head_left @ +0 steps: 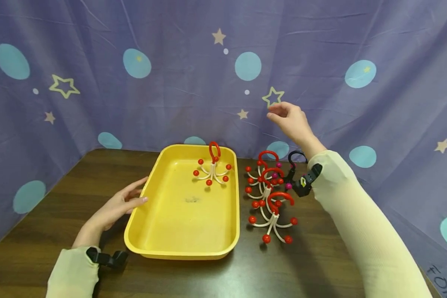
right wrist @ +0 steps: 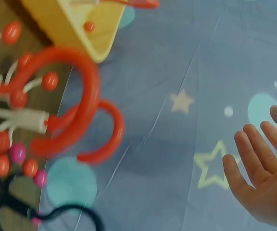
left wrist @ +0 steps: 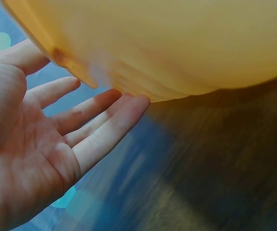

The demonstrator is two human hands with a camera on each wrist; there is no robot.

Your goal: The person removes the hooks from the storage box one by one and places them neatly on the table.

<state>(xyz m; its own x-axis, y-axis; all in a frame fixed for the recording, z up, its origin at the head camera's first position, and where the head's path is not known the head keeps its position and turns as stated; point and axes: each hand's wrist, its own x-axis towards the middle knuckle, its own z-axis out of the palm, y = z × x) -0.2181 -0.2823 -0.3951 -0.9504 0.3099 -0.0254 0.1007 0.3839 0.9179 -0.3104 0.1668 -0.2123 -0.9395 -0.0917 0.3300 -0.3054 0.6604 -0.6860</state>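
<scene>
My left hand [head_left: 115, 207] holds the left side of a yellow tray [head_left: 182, 254], thumb over the rim and the other fingers along the outer wall. In the left wrist view those fingers [left wrist: 107, 127] are nearly straight, fingertips at the tray's underside. A white multi-armed hanger [head_left: 213, 169] with red balls and a red hook is in the tray's far right part. High above the table, in front of the curtain, my right hand [head_left: 292, 122] holds nothing. Its fingers [right wrist: 254, 156] are loosely bent and spread from the thumb.
Right of the tray, several similar red-and-white hangers [head_left: 272, 221] stand bunched together on the brown wooden table [head_left: 283, 273]. Beside them is a black hanger [head_left: 291, 171] with magenta balls, partly behind the right wrist's strap. A purple patterned curtain [head_left: 193, 95] hangs behind the table.
</scene>
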